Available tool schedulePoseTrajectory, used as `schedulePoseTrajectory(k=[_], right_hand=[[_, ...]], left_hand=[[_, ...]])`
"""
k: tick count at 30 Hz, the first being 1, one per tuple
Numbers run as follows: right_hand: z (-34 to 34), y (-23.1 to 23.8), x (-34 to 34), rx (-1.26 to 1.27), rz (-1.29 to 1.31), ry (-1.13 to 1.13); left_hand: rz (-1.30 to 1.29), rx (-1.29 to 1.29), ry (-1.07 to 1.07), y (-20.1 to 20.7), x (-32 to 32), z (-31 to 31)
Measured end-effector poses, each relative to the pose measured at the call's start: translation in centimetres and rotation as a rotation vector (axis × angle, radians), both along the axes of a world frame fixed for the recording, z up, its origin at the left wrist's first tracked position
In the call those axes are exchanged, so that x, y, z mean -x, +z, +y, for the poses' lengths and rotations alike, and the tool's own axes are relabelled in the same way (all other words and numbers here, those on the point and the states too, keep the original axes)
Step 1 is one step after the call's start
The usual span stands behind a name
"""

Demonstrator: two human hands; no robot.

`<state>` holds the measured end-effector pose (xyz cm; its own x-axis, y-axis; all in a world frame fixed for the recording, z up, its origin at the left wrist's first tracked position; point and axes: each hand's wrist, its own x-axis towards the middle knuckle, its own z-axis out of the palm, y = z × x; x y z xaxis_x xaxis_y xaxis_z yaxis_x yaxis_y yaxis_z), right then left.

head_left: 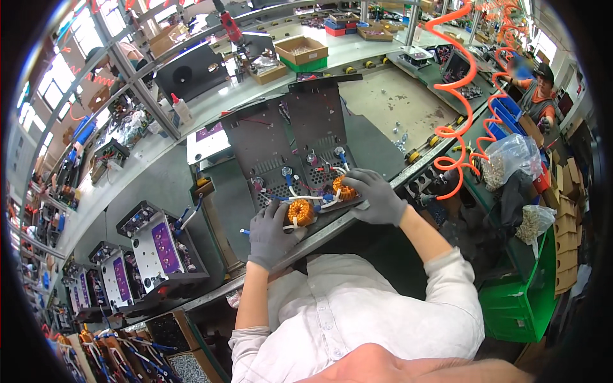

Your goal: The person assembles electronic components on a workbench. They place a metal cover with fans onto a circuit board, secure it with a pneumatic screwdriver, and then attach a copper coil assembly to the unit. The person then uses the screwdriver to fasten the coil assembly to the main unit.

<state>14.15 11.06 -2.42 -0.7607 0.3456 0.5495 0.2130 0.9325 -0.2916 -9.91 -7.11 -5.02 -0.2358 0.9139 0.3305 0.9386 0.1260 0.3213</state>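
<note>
Two copper-wound ring coils with white and blue-tipped leads lie at the near edge of black metal panels (260,140). My left hand (269,235), in a grey glove, closes on the left coil (300,212), its fingers at the coil's left side and its thumb near the lower rim. At the other coil (345,187), my gloved right hand (378,196) has its fingers bent against the right side. White cables (306,199) run between the coils. Blue-ended leads (287,172) rise to round terminals on the perforated part of the panels.
Several assembled units with purple boards (166,247) stand on the bench at left. An orange coiled air hose (469,83) hangs at right. A green crate (514,306) sits low right, a cardboard box (301,50) at the back. A co-worker (543,96) is at far right.
</note>
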Motion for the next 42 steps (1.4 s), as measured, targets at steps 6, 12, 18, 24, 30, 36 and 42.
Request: schedulePoseTrajectory(k=[6,12,18,24,30,36,42], right_hand=[[4.2,0.2,4.5,-0.062,-0.434,0.091],[2.8,1.0,1.0,-0.006,-0.479,0.044],[3.2,6.4,-3.8,0.173,-0.468,-0.152],[5.1,6.7,-4.9,0.069,0.329,-0.417],[3.8,-0.7,-0.4,-0.223,0.666,-0.518],[8.1,0.5,4.6,-0.406,0.816,-0.546],[8.4,2.5,5.3,-0.374,0.704,-0.467]], left_hand=[[-0.021,-0.105,0.039,-0.2,-1.1,-1.7],[-0.031,-0.083,0.017,-0.7,-0.6,-2.8],[0.053,-0.143,-0.021,-0.2,-0.5,-1.6],[0.153,-0.158,-0.048,0.5,-0.3,-0.5],[0.248,-0.335,-0.120,5.4,-0.9,-2.4],[0.249,-0.271,-0.201,12.5,-3.0,-5.6],[0.440,-0.033,-0.380,16.4,-0.2,-1.7]])
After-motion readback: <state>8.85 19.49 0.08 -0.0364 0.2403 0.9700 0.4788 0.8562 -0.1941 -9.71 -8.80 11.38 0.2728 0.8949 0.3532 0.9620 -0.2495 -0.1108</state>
